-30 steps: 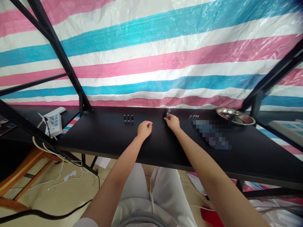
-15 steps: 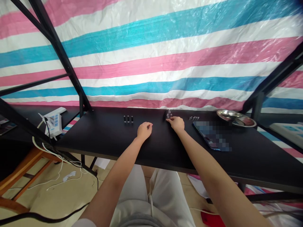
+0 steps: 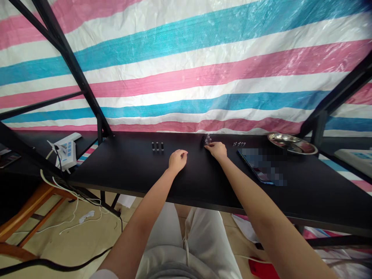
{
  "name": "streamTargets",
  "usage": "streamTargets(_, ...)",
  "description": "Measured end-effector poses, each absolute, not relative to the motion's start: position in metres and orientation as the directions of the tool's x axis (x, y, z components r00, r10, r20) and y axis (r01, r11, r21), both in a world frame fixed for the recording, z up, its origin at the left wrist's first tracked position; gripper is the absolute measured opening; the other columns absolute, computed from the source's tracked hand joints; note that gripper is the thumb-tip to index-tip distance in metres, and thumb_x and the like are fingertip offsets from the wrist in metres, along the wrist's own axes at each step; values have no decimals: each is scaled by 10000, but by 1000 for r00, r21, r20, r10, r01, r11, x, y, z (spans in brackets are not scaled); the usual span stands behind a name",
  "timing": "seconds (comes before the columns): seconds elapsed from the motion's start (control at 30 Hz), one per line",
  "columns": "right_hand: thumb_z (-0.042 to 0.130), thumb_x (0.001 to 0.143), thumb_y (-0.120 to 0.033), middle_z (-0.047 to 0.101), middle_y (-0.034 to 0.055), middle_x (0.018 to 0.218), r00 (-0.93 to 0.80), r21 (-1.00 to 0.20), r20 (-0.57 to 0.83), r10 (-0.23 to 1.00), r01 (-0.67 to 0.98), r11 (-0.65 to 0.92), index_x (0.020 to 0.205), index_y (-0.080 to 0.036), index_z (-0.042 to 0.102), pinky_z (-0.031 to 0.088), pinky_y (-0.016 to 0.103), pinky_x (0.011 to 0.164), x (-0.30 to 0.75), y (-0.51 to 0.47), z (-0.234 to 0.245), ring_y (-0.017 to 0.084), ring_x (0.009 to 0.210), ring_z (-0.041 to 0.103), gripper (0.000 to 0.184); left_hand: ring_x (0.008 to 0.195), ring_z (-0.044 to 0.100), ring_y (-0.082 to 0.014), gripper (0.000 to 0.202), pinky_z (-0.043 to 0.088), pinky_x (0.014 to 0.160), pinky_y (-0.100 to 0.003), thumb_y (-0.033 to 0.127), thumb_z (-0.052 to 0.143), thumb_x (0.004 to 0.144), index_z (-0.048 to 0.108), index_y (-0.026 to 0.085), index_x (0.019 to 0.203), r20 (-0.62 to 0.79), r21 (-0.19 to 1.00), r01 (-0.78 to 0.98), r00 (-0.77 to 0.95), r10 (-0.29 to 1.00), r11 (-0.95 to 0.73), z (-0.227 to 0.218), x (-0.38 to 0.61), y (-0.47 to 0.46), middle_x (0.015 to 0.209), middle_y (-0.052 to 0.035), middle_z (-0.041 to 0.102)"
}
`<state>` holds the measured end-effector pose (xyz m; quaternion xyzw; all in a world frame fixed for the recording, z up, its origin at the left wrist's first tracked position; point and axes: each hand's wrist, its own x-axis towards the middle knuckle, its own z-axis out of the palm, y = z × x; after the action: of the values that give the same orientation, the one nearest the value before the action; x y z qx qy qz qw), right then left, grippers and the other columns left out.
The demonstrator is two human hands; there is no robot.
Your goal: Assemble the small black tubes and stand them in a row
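Note:
My left hand (image 3: 178,160) hovers over or rests on the black tabletop (image 3: 139,166), fingers curled together in a pinch. What they hold, if anything, is too small to make out. My right hand (image 3: 217,150) is closed too, its fingertips at the near edge of a cluster of small clear pieces (image 3: 208,139). Several small black pieces (image 3: 202,140) stand just left of that cluster. Whatever the right fingertips grip is hidden. Beyond my left hand, three small dark cylinders with pale lower ends (image 3: 157,146) stand in a row.
Right of my right hand lie several tiny clear pieces (image 3: 239,143). A phone (image 3: 255,166), partly blurred out, lies nearer me. A shiny metal dish (image 3: 292,144) sits at the back right. Black metal frame bars (image 3: 72,66) flank the table, with a power strip (image 3: 66,151) at left.
The view has shifted very slightly. Both hands keep nearly the same place and grip, and the small pieces stand as before.

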<state>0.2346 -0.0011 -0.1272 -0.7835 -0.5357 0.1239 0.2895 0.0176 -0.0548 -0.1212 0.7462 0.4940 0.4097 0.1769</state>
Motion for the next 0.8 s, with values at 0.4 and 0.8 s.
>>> streamTargets(0.4, 518, 725, -271, 688, 92, 905, 515, -724, 222, 828, 656, -214, 1030, -169, 633, 451, 361, 810, 221, -44, -124, 240, 907, 617, 342, 702, 592, -136, 479, 452, 720, -262, 144, 478, 794, 434, 183, 1269, 397, 730, 601, 14, 918, -325, -111, 15, -59, 794, -19, 645)
streamTargets(0.8, 416, 783, -309, 668, 59, 767, 302, -686, 463, 833, 718, 121, 994, -167, 637, 455, 308, 733, 203, -60, -119, 169, 661, 591, 337, 652, 613, -104, 805, 461, 666, -226, 116, 488, 784, 11, 217, 1426, 240, 928, 353, -307, 921, -124, -107, 3, -48, 912, -8, 649)
